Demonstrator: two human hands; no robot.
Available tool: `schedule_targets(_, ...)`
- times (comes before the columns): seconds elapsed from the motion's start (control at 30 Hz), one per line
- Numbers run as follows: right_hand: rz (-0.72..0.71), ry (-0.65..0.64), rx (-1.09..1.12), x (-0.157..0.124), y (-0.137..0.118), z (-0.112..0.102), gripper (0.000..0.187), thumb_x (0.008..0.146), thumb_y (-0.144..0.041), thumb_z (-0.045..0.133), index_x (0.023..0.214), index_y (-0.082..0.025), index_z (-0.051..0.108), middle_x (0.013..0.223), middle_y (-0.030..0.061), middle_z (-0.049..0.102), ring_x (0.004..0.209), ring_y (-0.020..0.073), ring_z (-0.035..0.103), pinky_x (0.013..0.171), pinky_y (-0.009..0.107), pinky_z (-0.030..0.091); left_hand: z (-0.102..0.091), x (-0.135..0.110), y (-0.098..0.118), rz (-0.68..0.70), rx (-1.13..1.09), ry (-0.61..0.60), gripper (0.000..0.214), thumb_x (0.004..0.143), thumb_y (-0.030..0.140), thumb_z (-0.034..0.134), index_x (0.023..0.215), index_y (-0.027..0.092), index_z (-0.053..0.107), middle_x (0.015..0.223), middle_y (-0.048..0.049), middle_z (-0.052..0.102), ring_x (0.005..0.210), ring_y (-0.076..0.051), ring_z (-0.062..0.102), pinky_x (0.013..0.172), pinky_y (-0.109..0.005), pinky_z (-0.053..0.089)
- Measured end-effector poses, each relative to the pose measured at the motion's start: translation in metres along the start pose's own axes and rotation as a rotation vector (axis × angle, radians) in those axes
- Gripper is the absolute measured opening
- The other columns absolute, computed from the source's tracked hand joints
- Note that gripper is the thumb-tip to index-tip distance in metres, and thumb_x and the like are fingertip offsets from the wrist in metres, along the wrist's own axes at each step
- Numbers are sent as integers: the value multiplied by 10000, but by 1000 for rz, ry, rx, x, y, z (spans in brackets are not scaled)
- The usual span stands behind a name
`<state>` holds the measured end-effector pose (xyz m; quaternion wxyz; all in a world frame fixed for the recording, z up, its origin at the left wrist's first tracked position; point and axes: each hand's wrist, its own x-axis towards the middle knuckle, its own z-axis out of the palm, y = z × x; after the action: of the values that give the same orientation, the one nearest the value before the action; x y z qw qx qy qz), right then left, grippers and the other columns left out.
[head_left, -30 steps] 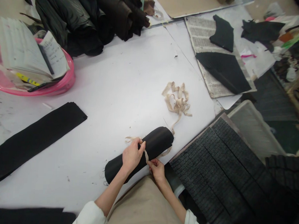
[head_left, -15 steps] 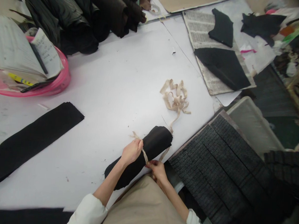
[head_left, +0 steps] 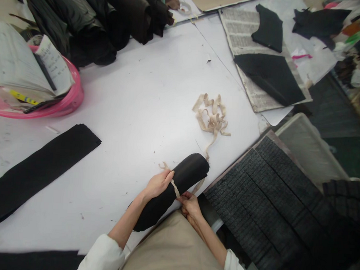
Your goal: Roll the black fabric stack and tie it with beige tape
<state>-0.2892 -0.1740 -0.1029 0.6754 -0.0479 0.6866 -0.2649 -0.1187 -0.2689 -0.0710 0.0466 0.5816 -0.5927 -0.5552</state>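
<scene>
A rolled bundle of black fabric (head_left: 188, 173) lies at the table's near edge, against my body. A beige cloth strip (head_left: 174, 187) crosses over it. My left hand (head_left: 160, 182) presses on the roll's far side, closed on the strip, whose frayed end sticks out beyond the fingers. On the near side, my right hand (head_left: 191, 205) pinches the same strip low against the roll. From there the strip runs past the roll's right end to a loose tangled heap of strip (head_left: 212, 116) on the table.
A folded black fabric length (head_left: 44, 165) lies left on the white table (head_left: 133, 101). Behind it stands a pink basket (head_left: 77, 88) with papers and pens. Dark fabric rolls (head_left: 91, 35) lie at the back. Black cut pieces (head_left: 269, 77) and stacked dark textured fabric (head_left: 260, 198) are right.
My left hand has shifted slightly along the roll, its fingers lying flatter. My right hand keeps its pinch at the near side. The view has tilted a little.
</scene>
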Motion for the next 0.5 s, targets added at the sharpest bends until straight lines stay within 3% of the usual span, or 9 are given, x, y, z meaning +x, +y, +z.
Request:
schedule_targets(0.3,-29,-53,-38,2,0,-5,305,549,-266,726,807,-145,620,447,-111,419,317,11,180,314,194,83,0,-8,3,76,-125,-61,429,946,494,279,1058,215,584,992,-38,685,920,-196,620,887,-309,469)
schedule_targets(0.5,-69,-96,-58,-3,-1,-7,274,550,-286,770,726,-162,602,410,-101,414,310,24,214,334,203,117,5,-12,2,153,-235,-90,450,945,504,311,1190,207,544,1145,-58,650,1055,-196,595,959,-299,442)
